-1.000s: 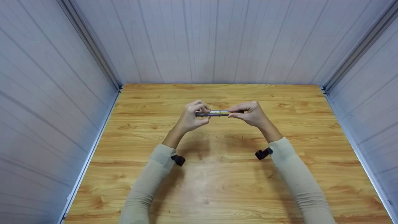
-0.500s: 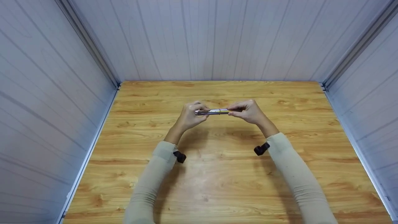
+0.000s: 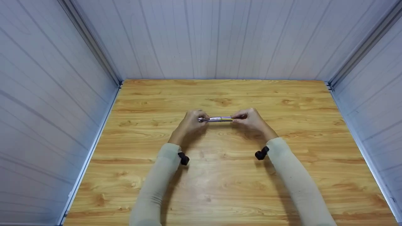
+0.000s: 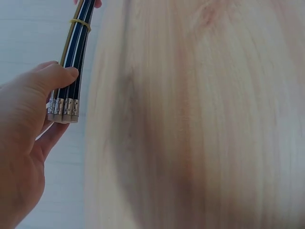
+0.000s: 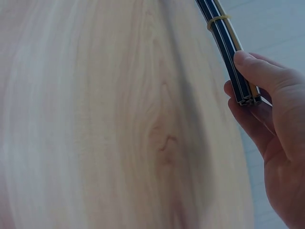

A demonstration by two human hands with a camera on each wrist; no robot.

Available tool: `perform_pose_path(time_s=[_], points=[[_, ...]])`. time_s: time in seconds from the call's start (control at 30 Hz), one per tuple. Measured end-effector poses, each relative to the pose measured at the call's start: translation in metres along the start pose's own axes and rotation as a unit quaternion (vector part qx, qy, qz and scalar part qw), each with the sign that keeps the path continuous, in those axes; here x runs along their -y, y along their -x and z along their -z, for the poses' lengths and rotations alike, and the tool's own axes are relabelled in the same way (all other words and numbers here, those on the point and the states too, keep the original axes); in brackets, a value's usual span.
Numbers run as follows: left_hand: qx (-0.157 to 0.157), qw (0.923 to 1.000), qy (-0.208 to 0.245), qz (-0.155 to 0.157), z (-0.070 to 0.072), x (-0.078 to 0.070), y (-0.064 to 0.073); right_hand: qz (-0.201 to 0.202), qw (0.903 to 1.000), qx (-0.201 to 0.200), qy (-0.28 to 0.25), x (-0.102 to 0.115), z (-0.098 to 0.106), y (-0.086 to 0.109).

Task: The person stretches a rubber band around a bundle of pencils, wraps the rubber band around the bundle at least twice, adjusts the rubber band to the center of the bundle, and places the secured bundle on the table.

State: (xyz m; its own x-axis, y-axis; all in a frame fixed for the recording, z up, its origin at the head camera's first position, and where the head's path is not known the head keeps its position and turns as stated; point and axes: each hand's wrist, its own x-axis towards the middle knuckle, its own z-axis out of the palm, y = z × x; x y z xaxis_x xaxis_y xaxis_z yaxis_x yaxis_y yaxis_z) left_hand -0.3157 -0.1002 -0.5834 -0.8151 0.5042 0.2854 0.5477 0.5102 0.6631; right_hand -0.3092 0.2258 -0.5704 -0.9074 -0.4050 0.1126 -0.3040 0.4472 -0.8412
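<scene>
A bundle of dark and yellow pencils lies crosswise between the two hands, close over the table. A yellow rubber band circles it near the middle. My left hand pinches the end with metal ferrules and pale erasers, its thumb on top of the pencils. At the opposite end, my right hand grips the bundle between thumb and fingers, and the flat pencil ends stick out past the thumb.
The wood-grain table spreads under both arms. Pale panelled walls stand at its back and at both sides. Each sleeve cuff carries a small black camera.
Both hands have come down with the pencil bundle, closer to the table and their shadows. Each keeps its hold at the same end, and the head view has shifted slightly.
</scene>
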Motion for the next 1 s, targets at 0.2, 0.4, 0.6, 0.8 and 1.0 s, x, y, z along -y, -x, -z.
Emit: perform_pose_path(time_s=[0.2,0.4,0.6,0.8,1.0], points=[[-0.007,0.9996,-0.017,-0.021,-0.02,0.042,-0.005,-0.022,0.9996,0.003,0.018,-0.007,-0.005,-0.001],[-0.01,0.9993,-0.034,-0.015,-0.016,0.021,-0.002,-0.025,0.9991,0.003,0.033,-0.014,-0.01,-0.002],[0.001,0.9992,-0.039,0.002,-0.015,0.008,0.002,-0.016,0.9989,0.013,0.042,-0.019,-0.012,0.001],[0.002,0.9984,-0.056,0.008,-0.043,0.058,-0.006,-0.022,0.9992,0.014,0.03,-0.018,-0.012,0.004],[0.016,0.9966,-0.08,0.012,-0.048,0.075,-0.009,-0.028,0.9994,0.013,0.015,-0.018,-0.014,0.004]])
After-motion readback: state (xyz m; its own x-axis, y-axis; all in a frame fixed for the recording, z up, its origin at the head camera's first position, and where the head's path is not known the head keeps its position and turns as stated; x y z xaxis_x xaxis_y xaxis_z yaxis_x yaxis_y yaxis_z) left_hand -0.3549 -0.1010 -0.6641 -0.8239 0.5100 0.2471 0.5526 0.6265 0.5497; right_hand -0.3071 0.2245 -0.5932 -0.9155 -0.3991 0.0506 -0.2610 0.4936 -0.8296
